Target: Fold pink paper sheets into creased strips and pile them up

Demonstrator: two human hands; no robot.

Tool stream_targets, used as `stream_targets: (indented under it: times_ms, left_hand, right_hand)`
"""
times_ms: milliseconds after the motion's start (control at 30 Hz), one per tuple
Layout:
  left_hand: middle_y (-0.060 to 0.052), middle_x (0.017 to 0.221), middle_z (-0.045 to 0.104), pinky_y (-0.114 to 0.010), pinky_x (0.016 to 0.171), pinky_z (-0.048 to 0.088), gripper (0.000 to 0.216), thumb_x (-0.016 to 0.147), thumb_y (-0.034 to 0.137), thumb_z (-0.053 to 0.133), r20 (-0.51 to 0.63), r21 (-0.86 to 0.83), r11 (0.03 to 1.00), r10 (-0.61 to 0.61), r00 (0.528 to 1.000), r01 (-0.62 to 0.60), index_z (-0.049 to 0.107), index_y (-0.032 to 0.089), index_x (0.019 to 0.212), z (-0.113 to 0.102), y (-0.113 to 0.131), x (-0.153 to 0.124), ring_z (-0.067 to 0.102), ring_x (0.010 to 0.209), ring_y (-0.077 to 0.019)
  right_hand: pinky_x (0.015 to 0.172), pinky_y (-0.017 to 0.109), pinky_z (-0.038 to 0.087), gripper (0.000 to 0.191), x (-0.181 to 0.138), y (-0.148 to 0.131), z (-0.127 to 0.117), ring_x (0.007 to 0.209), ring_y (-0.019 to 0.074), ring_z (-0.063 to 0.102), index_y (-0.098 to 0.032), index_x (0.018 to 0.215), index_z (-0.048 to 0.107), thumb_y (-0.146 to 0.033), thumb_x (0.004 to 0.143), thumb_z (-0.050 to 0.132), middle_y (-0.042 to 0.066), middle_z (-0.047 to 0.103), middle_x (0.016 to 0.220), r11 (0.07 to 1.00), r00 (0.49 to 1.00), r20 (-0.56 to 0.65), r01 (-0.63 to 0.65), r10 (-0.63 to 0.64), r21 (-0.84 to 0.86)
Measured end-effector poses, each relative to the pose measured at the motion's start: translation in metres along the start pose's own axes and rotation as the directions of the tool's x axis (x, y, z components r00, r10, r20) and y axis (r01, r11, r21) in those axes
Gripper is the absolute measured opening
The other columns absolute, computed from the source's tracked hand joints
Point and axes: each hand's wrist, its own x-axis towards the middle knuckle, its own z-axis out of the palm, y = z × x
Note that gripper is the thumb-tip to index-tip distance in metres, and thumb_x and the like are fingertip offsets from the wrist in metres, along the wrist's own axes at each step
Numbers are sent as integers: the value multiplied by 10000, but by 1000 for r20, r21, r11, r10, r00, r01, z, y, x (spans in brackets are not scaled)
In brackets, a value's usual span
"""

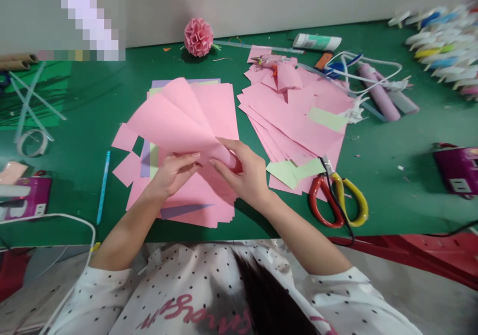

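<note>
A pink paper sheet (175, 121) is rolled into a cone, wide end away from me, narrow tip near my hands. My left hand (172, 173) pinches the lower edge of the cone with closed fingers. My right hand (244, 173) wraps around the narrow tip. Both hands hover over a stack of pink paper (209, 200) with a purple piece showing, on the green table (93, 106).
A second pile of pink sheets (295, 116) lies to the right, with red-and-yellow scissors (338, 198) beside it. A pink paper ball (198, 37) sits at the back, a glue tube (316, 41) behind right, a blue pen (103, 185) left, tape roll (32, 142) far left.
</note>
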Motion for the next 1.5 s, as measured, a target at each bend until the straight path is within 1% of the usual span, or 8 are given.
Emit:
stream_targets:
  times_ms: [200,300,367,400,533,633,1300,1500]
  left_hand:
    - [-51,1184,701,-475,1028,548,369,791,320,813,-77,183,955,249,965,-232,675,276,1131,-10,4,11,660,1192,-279]
    - [-75,1560,454,-543,1143,437,740,769,476,835,-117,498,714,617,778,-492,466,381,1404,-18,2,10,418,1481,-326]
    - [-69,1677,273,-596,1238,272,934,628,513,929,-21,733,434,785,619,-525,449,382,1418,-22,0,8,194,1584,-358]
    - [-68,1672,295,-614,1267,169,931,541,503,975,50,810,322,795,604,-490,530,359,1345,-23,-1,7,134,1595,-380]
    - [-23,1330,686,-637,1256,-93,448,586,399,970,207,892,211,595,777,-399,716,339,949,-18,-4,5,306,1535,-390]
    - [4,1171,755,-637,1256,-55,201,741,327,873,204,872,278,541,816,-402,726,338,876,-10,-4,6,458,1448,-339]
    - [-7,830,707,-705,1212,-32,73,826,291,772,276,885,147,597,753,-441,756,355,858,-7,4,-1,594,1274,-378]
    - [3,807,692,-693,1210,-73,111,791,248,794,228,899,155,633,740,-410,744,344,819,-14,11,4,562,1312,-369]
  right_hand:
    - [1170,589,346,239,4,17,-11,1393,295,562,-326,1034,774,-216,971,571,17,809,1045,974,994,-110,-52,29,-221]
    - [1200,665,206,271,6,26,-15,1452,323,490,-363,1011,790,-234,982,553,-1,809,1071,949,987,-157,-69,21,-306]
    - [1186,691,181,268,6,29,-15,1435,340,504,-378,1001,794,-254,986,558,-9,810,1068,943,988,-153,-64,13,-328]
    - [1178,701,174,263,6,29,-15,1426,347,511,-382,995,795,-264,987,561,-10,811,1062,940,990,-138,-59,13,-336]
    - [1164,700,189,263,4,26,-9,1420,352,513,-380,965,801,-292,994,555,-12,814,1039,934,1000,-18,-18,13,-358]
    - [1164,681,205,252,3,26,-5,1403,337,528,-389,977,800,-318,998,559,-19,817,1013,932,999,40,27,-13,-360]
    - [1138,680,215,78,6,25,-12,1246,339,594,-392,843,737,-354,880,680,-53,790,911,883,954,-73,238,-290,-404]
    - [1128,741,205,140,12,40,-27,1275,378,580,-352,779,738,-382,881,647,-21,767,854,876,986,-109,61,-128,-479]
